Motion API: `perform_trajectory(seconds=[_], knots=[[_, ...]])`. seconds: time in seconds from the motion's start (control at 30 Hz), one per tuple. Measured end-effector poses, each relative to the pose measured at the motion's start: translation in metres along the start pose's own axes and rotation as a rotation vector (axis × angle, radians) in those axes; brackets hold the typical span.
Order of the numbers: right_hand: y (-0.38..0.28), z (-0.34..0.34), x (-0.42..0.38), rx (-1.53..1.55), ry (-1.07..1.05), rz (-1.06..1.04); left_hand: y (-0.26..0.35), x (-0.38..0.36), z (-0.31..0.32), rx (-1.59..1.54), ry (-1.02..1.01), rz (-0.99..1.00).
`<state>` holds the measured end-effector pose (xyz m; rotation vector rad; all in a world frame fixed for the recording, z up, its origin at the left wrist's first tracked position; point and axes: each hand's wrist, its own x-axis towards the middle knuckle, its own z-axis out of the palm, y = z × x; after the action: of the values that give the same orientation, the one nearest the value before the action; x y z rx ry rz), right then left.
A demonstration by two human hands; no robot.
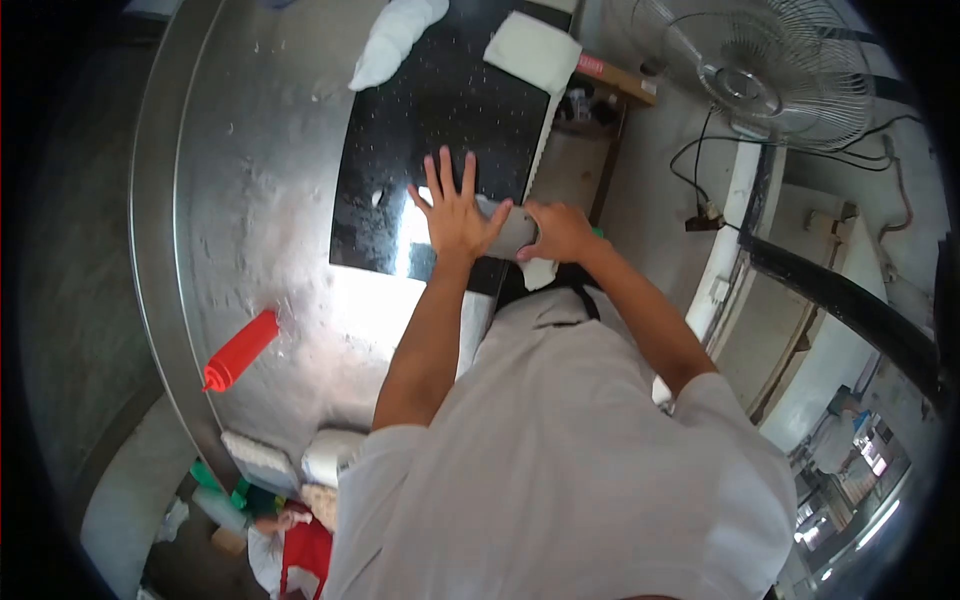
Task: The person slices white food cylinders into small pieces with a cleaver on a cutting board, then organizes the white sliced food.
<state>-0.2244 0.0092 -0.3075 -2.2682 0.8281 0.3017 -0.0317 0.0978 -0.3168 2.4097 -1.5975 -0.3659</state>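
My left hand [457, 217] lies with fingers spread over the shiny black board [440, 120]. Its thumb reaches the edge of a grey, flat scraper-like piece [513, 235]. From the other side my right hand [562, 234] grips that grey piece, thumb and fingers around its end, at the board's near edge. Under the right hand a white, soft-looking strip [540, 273] shows. A small white bit [377, 198] sits on the board left of my left hand. Farther up lies a white lumpy roll [397, 40] that looks like dough.
A folded white cloth [533, 52] rests at the board's far right corner. On the steel table [260, 180] lies a red squeeze bottle [240, 350]. A fan [740, 85] stands at the upper right, with cables below it. A person in red and white [300, 550] is at lower left.
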Motion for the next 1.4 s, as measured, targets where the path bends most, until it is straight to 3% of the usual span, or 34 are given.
perform_trajectory(seconds=[0.1,0.2,0.33,0.4,0.53,0.6,0.67,0.7,0.8,0.93,1.03,1.13,1.2,1.23,1.3,1.4], knots=[[-0.006,-0.019,0.006,0.098,-0.075,0.055,0.004,0.025,-0.008,0.132,-0.1,0.028],[-0.006,-0.023,0.014,0.111,0.011,0.063,0.003,0.052,-0.011,0.163,-0.115,0.1],[-0.005,-0.033,0.039,0.131,0.069,0.069,-0.005,0.087,-0.015,0.184,-0.036,0.191],[-0.017,-0.04,0.043,0.173,0.074,0.146,-0.013,0.114,-0.014,0.15,0.036,0.357],[-0.023,0.002,-0.002,0.31,0.11,0.122,-0.003,0.077,-0.015,0.162,-0.126,0.47],[-0.028,0.018,-0.019,0.31,0.004,0.185,-0.008,0.046,-0.006,0.102,-0.195,0.479],[-0.017,0.02,-0.01,0.317,-0.007,0.216,-0.004,0.061,-0.007,0.117,-0.231,0.513],[-0.004,0.034,-0.006,0.285,0.135,0.124,-0.002,0.073,-0.008,0.11,-0.203,0.536],[0.003,-0.005,0.013,0.228,0.028,0.207,0.006,0.101,-0.008,0.117,-0.131,0.54],[0.017,-0.027,0.05,0.183,0.242,0.026,-0.001,0.152,0.003,0.124,0.001,0.632],[-0.005,-0.009,0.03,0.237,0.21,0.17,-0.009,0.14,0.001,0.082,-0.015,0.731],[-0.017,0.056,-0.022,0.284,0.214,0.087,-0.016,0.059,0.013,0.003,-0.112,0.707],[0.004,0.05,-0.019,0.199,0.246,0.085,0.013,0.06,-0.011,0.228,-0.371,0.615],[0.009,0.042,-0.021,0.175,0.173,0.097,0.013,0.066,-0.003,0.143,-0.246,0.623],[0.029,0.011,-0.006,0.129,-0.026,0.127,0.018,0.07,-0.002,0.172,-0.208,0.533],[0.058,-0.052,0.043,-0.07,0.052,-0.189,0.017,0.104,0.012,0.134,0.059,0.408]])
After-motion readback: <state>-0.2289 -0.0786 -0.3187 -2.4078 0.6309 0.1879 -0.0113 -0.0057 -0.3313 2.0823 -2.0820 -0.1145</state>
